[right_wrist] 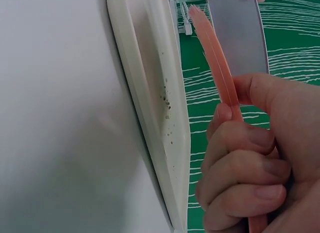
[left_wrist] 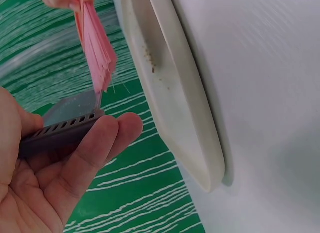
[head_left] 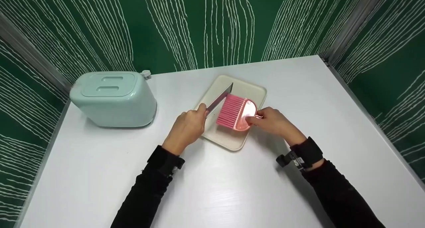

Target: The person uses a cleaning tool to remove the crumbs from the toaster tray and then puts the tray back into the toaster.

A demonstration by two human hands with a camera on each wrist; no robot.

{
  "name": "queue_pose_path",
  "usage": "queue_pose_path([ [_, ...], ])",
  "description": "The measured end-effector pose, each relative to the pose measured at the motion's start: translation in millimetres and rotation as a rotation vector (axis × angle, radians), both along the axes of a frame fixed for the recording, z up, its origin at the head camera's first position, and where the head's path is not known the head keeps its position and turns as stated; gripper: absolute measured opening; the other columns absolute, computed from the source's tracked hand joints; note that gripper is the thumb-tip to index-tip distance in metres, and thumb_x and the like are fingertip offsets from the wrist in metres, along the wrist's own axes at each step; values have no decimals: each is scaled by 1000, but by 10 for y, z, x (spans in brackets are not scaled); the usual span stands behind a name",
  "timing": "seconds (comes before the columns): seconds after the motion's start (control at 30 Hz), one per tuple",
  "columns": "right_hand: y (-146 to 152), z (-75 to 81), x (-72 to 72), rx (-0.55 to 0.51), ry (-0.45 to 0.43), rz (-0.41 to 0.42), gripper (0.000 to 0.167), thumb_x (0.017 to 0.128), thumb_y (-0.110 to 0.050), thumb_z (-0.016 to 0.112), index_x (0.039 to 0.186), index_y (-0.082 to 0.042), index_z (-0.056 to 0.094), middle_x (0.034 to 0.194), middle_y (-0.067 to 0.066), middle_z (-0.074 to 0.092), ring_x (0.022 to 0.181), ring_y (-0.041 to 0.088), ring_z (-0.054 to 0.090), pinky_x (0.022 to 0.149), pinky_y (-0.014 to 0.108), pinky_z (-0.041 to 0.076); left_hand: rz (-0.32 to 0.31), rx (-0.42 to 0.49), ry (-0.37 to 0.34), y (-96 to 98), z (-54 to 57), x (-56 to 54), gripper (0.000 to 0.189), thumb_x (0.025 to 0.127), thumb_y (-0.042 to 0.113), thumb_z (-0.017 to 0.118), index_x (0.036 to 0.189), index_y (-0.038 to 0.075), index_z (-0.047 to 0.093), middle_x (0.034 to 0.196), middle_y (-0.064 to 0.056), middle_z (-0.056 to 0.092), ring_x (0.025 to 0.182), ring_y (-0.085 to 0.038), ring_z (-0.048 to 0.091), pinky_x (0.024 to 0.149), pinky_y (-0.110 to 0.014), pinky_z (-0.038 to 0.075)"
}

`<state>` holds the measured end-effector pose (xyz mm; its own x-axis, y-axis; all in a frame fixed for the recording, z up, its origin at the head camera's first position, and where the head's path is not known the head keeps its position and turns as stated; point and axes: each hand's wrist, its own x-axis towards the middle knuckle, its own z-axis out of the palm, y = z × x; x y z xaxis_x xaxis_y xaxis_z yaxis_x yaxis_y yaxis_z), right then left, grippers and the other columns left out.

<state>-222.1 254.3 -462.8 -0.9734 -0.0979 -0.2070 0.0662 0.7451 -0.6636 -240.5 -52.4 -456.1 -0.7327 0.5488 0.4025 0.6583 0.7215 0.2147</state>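
The head view looked from above the near side of the table point(head_left: 206, 194), forward and down toward the far edge and the green wall point(head_left: 142, 32); it stood farthest off and took in the far right corner, the left grip point(head_left: 191, 126) and the right grip point(head_left: 274, 121). The left wrist view looked from close by the left grip, slanting across the tray point(head_left: 229, 145), the table tipped to the picture's right. The right wrist view, equally near the right grip, was rolled oppositely, the table at left. All three shared the tray, the pink brush point(head_left: 232, 110) and the metal blade point(head_left: 219, 99).
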Motion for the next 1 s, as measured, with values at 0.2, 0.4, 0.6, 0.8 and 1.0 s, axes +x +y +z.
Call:
queue_pose_path([
  [0.2, 41, -3, -4, -7, -9, -15, 46, 101, -48, 66, 108, -5, 80, 95, 7, 74, 82, 18, 55, 71, 30, 45, -21, -12, -20, -5, 19, 5, 23, 115, 16, 49, 100, 0, 53, 61, -14, 62, 52, -20, 56, 45, -44, 48],
  [0.4, 40, -5, -3, 6, -34, -29, 47, 100, -49, 65, 110, -5, 78, 94, 4, 69, 83, 19, 54, 72, 31, 46, -1, -23, -13, -10, 11, 2, 23, 115, 17, 49, 100, 0, 54, 63, -16, 66, 54, -28, 68, 46, -49, 53],
  [0.6, 27, 20, -1, 4, 8, -26, 45, 101, -48, 66, 104, -5, 79, 87, 2, 69, 78, 17, 53, 69, 30, 44, 9, -31, 11, -12, -18, -8, 22, 115, 16, 50, 100, -1, 54, 64, -18, 67, 56, -34, 72, 48, -51, 55],
  [0.8, 25, 34, -15, 10, 40, -15, 45, 102, -45, 66, 107, -3, 80, 96, 11, 77, 80, 18, 57, 70, 30, 46, -7, -26, 4, -6, -5, 1, 21, 115, 15, 49, 103, -1, 55, 65, -18, 67, 55, -32, 70, 48, -52, 54],
  [1.0, 36, 9, -16, 6, 1, -14, 46, 101, -46, 65, 111, -3, 79, 101, 13, 77, 85, 20, 59, 73, 30, 48, -24, -19, 9, -5, -10, 3, 20, 115, 15, 50, 105, -2, 55, 65, -16, 66, 54, -30, 67, 46, -50, 53],
])
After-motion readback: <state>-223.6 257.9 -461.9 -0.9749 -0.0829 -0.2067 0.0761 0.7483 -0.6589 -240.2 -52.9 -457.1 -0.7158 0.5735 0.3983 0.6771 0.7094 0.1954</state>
